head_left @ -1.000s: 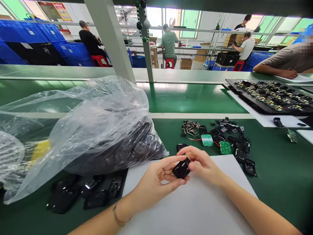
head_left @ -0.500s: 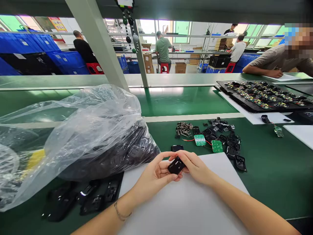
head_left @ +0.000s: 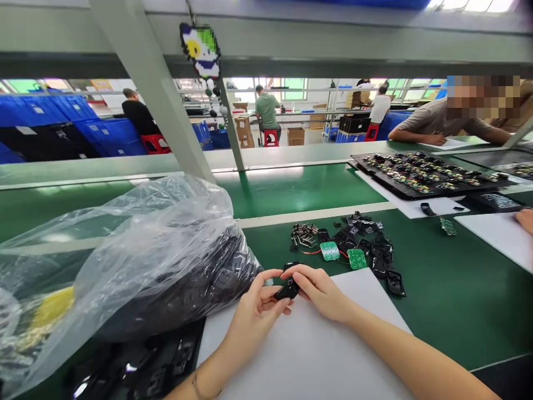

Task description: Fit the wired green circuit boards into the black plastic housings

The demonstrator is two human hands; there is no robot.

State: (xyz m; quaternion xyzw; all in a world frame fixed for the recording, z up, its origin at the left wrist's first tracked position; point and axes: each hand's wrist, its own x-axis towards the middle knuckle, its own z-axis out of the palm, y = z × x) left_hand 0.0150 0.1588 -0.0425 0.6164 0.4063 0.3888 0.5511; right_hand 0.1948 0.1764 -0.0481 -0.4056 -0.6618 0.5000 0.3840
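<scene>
Between my two hands is a small glossy black plastic casing (head_left: 286,290), held above a white sheet (head_left: 316,344). My left hand (head_left: 260,300) grips its left and lower side with thumb and fingers. The fingertips of my right hand (head_left: 316,286) close on its upper right edge. Part of the casing is covered by my fingers. Just behind it, another black part (head_left: 291,265) lies partly hidden. Beyond my right hand are two green circuit boards, a paler one (head_left: 330,251) and a darker one (head_left: 357,259), with red wires.
A clear plastic bag (head_left: 187,222) full of black parts bulges at left, with black casings (head_left: 154,361) before it. Small metal pieces (head_left: 305,234) and black plastic parts (head_left: 381,250) lie behind the sheet. A tray of assemblies (head_left: 428,169) stands back right. A co-worker's hand (head_left: 525,219) shows at right.
The head view has tilted up, so the scene sits lower and a hanging charm shows. Both hands still hold the casing, which is turned to a different angle. A co-worker's hand has appeared at right.
</scene>
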